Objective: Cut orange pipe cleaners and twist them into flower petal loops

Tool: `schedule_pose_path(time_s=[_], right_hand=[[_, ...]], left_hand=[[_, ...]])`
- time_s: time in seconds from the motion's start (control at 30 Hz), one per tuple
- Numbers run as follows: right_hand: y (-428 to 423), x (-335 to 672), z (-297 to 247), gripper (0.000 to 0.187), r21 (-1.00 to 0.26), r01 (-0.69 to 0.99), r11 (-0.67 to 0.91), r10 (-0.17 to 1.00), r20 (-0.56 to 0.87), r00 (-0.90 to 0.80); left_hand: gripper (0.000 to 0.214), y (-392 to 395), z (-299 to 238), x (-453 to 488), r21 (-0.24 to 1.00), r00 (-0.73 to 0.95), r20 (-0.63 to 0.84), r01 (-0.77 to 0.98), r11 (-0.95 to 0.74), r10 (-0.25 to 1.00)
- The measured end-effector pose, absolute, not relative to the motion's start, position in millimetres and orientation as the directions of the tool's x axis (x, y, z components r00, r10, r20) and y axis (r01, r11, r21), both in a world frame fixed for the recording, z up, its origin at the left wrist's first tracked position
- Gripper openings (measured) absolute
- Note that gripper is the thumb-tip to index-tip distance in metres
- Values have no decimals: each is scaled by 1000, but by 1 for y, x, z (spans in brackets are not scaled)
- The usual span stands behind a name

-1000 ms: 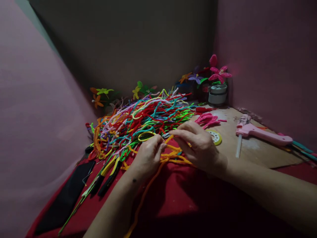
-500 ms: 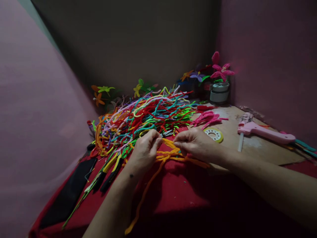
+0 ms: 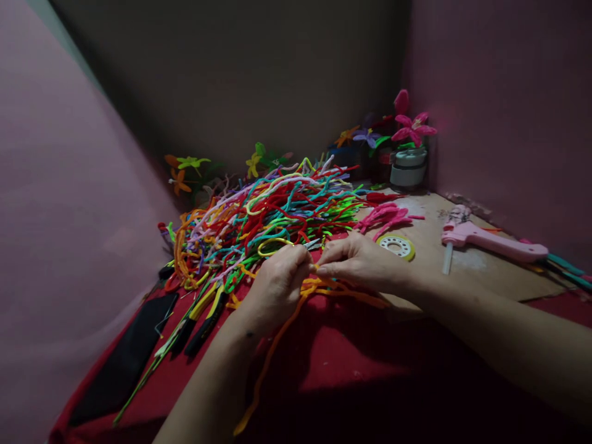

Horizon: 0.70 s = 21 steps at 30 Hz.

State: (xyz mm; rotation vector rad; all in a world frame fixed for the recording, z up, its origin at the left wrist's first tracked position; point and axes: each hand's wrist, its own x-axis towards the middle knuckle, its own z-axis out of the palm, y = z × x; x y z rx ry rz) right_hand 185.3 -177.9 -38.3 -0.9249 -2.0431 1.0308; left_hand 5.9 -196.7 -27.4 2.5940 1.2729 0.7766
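My left hand (image 3: 281,280) and my right hand (image 3: 358,260) meet near the front of the table, fingertips almost touching. Both pinch an orange pipe cleaner, of which only a small bit shows between the fingers. More orange pipe cleaners (image 3: 342,290) lie crossed just below my hands, and one long strand hangs down past the table's front edge. Right behind my fingers are scissors (image 3: 276,246) with yellow handles, their blades partly hidden. Pliers (image 3: 203,314) with yellow and black handles rest left of my left hand.
A large heap of coloured pipe cleaners (image 3: 277,203) fills the middle back. On the right are a tape roll (image 3: 396,246), a pink glue gun (image 3: 494,240) and a board (image 3: 481,277). A pink flower (image 3: 414,128) stands in a grey pot (image 3: 408,169). At left lies a black flat object (image 3: 124,364).
My hands have come together, and the orange loop that was stretched between them is now mostly hidden in the fingers. The view has shifted slightly.
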Motion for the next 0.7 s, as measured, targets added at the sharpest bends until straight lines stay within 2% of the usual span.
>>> schedule_pose_path(time_s=[0.2,0.3,0.5,0.7], right_hand=[[-178,182,-44,14,-914,252,319,879,186,-439],[-179,180,-45,15,-929,215,302,888,192,-417],[-181,177,-47,20,-941,165,294,894,211,-394],[-179,182,-43,22,-961,97,260,891,200,-407]], left_hand=[[11,-192,-30,9,358,446,531,652,-668,721],[11,-191,-29,8,410,396,551,638,-652,734],[18,-193,-17,14,609,315,328,650,-454,891],[13,-193,-2,20,878,384,88,406,-254,919]])
